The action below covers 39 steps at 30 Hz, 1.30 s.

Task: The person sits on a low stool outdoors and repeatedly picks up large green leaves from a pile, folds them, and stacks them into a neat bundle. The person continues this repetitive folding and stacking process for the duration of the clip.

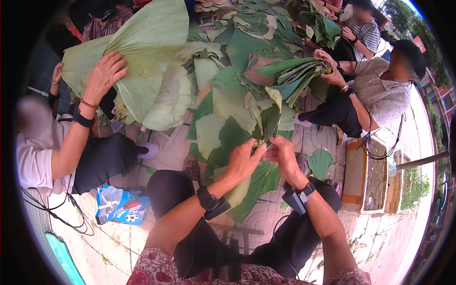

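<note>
In front of me, over my knees, both my hands meet at the gathered base of a dried green leaf (270, 118), large and lotus-like. My left hand (244, 159) pinches it from the left with thumb and fingers. On its other side my right hand (282, 154) has its fingers closed on the same gathered part, close to my left fingertips. Folded leaf blades stand up above the hands. A broad bright-green leaf (261, 187) hangs below them, partly behind my left wrist. Beyond lies a heap of large flat leaves (251, 45).
At left, a person spreads a wide pale leaf (149, 52). At right, another grips a thick leaf bundle (292, 76). A blue bag (122, 205) lies by my left knee. Wooden-framed planter boxes (375, 178) stand right. A loose leaf (320, 163) lies on the paving.
</note>
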{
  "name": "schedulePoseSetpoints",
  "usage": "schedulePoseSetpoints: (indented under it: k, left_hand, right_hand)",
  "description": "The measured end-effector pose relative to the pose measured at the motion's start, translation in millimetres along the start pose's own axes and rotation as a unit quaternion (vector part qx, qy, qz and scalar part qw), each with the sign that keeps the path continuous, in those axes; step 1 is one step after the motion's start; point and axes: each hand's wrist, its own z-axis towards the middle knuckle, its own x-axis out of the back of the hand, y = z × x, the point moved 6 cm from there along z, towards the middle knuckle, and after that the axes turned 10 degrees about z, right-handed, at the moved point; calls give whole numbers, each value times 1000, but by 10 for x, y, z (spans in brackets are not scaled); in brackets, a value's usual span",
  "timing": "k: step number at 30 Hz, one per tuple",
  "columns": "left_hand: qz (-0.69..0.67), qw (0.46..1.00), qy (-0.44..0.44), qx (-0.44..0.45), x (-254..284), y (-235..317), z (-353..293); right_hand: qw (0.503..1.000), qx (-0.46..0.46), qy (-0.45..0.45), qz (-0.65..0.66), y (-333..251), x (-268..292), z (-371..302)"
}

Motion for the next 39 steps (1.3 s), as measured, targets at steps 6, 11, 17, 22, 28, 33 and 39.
schedulePoseSetpoints:
  k: [6, 11, 17, 22, 28, 33, 39]
  left_hand:
    - [-3, 999, 38, 25, 93, -41, -22]
    - [23, 999, 33, 31, 141, -59, -29]
    - [40, 999, 25, -12, 150, -9, -60]
    - [53, 996, 77, -3, 211, -52, -92]
    - [69, 992, 84, 69, 558, -106, -6]
    - [120, 983, 130, 39, 878, -222, -12]
    - [175, 971, 159, 12, 1193, 30, -245]
  right_hand:
    - [995, 44, -58, -71, -98, -135, -104]
    - [992, 35, -82, -87, -125, -218, -158]
    - [995, 40, -69, -65, -129, -330, -145]
    - [996, 30, -74, -31, -59, -392, -54]
    - [993, 13, -113, -38, -104, -430, 124]
    - [996, 13, -29, -84, -2, 35, 257]
    - [955, -118, -56, -265, 957, 839, 155]
